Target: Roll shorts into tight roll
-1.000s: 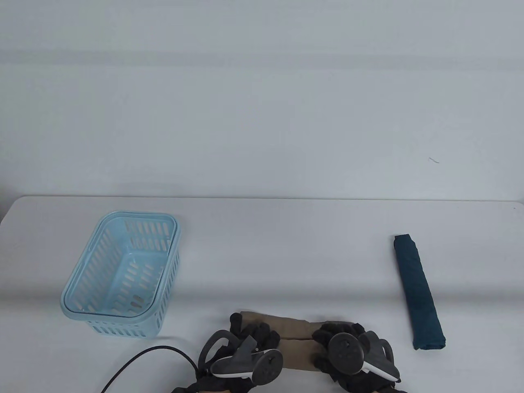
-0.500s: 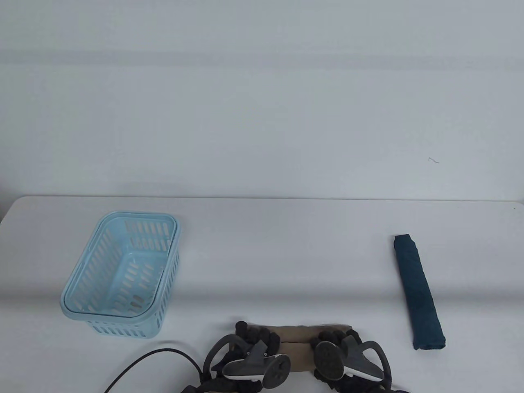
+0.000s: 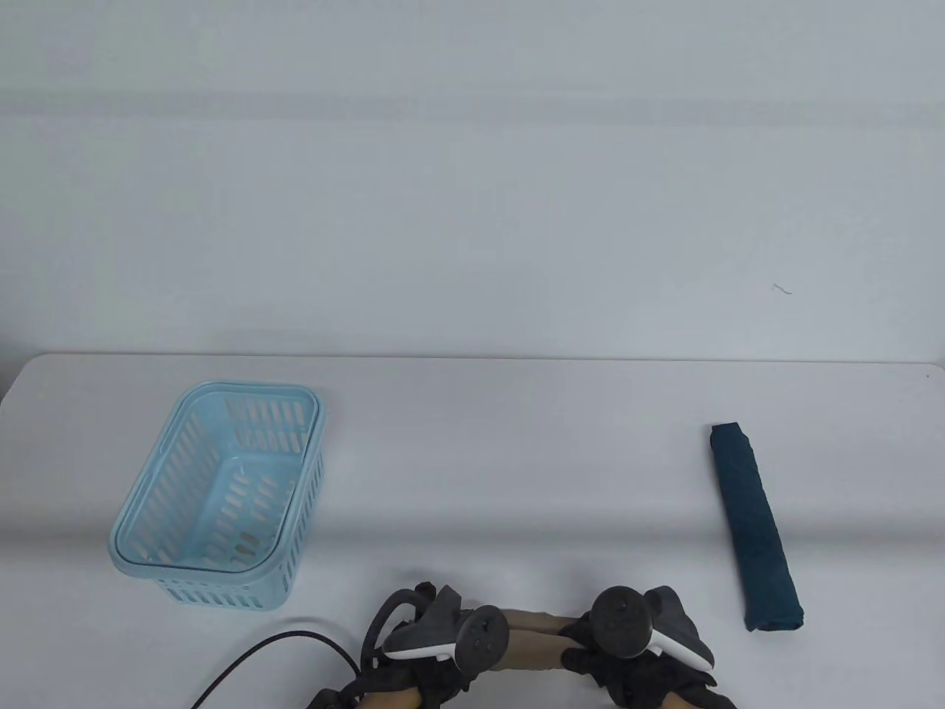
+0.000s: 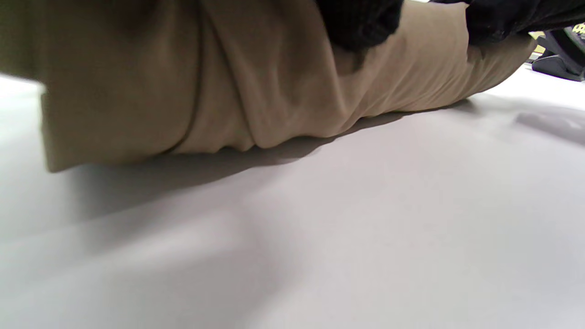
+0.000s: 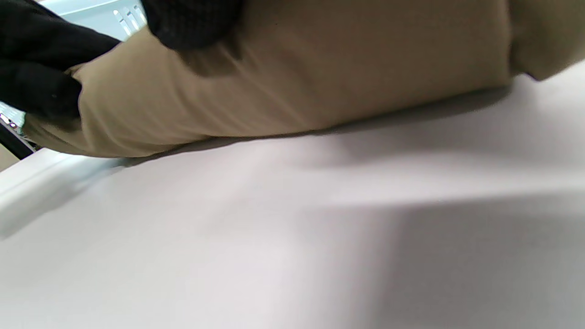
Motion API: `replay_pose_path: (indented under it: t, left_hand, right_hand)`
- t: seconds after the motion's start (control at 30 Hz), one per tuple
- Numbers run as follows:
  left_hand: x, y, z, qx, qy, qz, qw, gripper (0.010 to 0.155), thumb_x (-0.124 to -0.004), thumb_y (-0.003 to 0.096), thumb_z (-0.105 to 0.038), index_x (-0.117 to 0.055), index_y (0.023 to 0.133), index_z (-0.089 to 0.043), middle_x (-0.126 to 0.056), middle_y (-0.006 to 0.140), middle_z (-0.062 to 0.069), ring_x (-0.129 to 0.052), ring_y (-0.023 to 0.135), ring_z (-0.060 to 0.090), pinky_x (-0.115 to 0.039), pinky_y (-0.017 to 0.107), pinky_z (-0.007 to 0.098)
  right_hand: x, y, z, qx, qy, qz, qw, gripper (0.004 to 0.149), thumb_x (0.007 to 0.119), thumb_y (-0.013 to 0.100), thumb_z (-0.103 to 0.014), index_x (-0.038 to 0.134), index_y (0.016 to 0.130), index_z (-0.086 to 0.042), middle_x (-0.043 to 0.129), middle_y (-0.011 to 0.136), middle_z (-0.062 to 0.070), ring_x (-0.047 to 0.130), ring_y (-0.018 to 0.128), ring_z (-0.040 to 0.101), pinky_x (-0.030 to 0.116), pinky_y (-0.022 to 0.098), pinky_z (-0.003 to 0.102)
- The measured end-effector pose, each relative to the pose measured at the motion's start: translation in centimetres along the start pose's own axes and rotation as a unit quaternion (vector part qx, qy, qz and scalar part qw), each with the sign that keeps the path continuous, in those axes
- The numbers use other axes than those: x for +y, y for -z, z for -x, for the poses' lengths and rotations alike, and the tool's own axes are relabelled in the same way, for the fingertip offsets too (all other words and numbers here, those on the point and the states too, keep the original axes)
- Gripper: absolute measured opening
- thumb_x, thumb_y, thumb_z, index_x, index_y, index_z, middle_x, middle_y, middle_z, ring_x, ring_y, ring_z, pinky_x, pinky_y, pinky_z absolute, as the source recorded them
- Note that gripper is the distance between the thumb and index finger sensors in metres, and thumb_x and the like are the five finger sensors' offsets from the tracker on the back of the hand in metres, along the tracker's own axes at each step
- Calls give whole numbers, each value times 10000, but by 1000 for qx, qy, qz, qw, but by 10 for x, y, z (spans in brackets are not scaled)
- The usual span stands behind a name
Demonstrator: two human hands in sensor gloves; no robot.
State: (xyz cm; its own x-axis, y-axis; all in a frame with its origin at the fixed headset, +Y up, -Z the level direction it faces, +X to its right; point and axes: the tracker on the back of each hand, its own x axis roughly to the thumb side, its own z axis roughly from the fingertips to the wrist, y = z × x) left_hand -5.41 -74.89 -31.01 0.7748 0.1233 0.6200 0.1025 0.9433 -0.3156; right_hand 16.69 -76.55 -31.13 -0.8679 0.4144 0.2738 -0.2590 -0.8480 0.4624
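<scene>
The tan shorts [image 3: 533, 641] lie rolled up into a thick bundle at the table's front edge, between my two hands. My left hand [image 3: 432, 635] grips the roll's left end and my right hand [image 3: 635, 639] grips its right end. In the left wrist view the roll [image 4: 237, 87] rests on the table with my gloved fingers [image 4: 361, 20] pressing on it. In the right wrist view the roll [image 5: 320, 77] rests on the table too, and black fingertips [image 5: 192, 20] press into the cloth.
A light blue slotted basket [image 3: 133, 550] stands at the left. A rolled dark teal garment [image 3: 754, 524] lies at the right. A black cable [image 3: 280, 650] curls at the front left.
The flat tan cloth ahead of my hands has been rolled back toward the front edge. Both hands drew nearer to me and now clasp the finished bundle.
</scene>
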Motion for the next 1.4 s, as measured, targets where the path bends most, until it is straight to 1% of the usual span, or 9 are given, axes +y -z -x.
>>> replay_pose_path:
  t: [0.17,0.23,0.33,0.43,0.73,0.9,1.07,1.2,1.4]
  left_hand:
    - [0,1,5,-8,-58,38,998,593,-608,473,-260,-672,1017,-35,-960,850,155,-1016,728,336,-489,655,756]
    - [-2,1,7,-6,-81,49,995,588,-605,479,-263,-661,1025,-50,-946,848,157,-995,725,340,-471,656,765]
    - [-2,0,8,8,-69,26,997,594,-605,490,-280,-631,1045,-69,-929,866,148,-971,751,339,-457,661,765]
    - [-1,0,7,42,-12,-34,998,608,-608,518,-312,-570,1073,-66,-840,976,193,-884,869,405,-426,664,771]
    - [-18,8,18,82,8,-34,996,611,-527,547,-349,-499,1095,-80,-640,1109,249,-689,1005,504,-343,657,785]
    - [-9,4,26,84,-15,-54,995,647,-572,539,-387,-486,1101,-79,-611,1123,257,-660,1018,516,-330,653,787]
    - [8,-13,43,98,-44,-92,990,653,-586,538,-392,-480,1104,-84,-592,1130,263,-643,1023,523,-318,648,789]
    - [18,-29,58,102,-84,-128,983,649,-589,539,-388,-490,1101,-79,-598,1127,263,-649,1019,524,-324,646,788]
    - [26,-42,71,117,-108,-161,974,646,-590,540,-386,-496,1099,-76,-597,1126,265,-650,1018,525,-326,644,789]
  right_hand:
    - [-2,1,5,8,48,-43,998,526,657,479,-423,816,872,-112,817,893,116,731,813,389,366,674,732]
    - [-1,0,7,16,54,-21,998,519,683,466,-432,834,854,-123,836,874,107,748,794,379,382,675,726]
    - [0,-1,6,30,22,22,999,524,678,459,-446,814,867,-146,801,902,112,708,830,387,380,681,717]
    - [4,2,4,46,-8,48,998,564,639,484,-431,704,957,-130,659,1016,152,579,929,423,338,688,718]
    - [16,9,-2,46,-53,57,996,580,598,515,-401,579,1023,-122,514,1083,171,483,968,434,297,695,715]
    - [12,7,1,37,-45,70,996,605,608,511,-404,545,1042,-121,493,1097,176,471,980,436,307,697,715]
    - [0,-4,-4,-9,-32,92,995,615,620,512,-376,508,1062,-127,443,1137,181,419,1032,450,356,730,662]
    - [1,-12,-21,-107,29,38,993,606,622,520,-353,474,1075,-160,399,1160,146,391,1058,432,365,741,644]
    - [19,-16,-57,-179,-35,-30,983,543,626,519,-343,612,1034,-174,375,1168,144,344,1067,429,365,754,583]
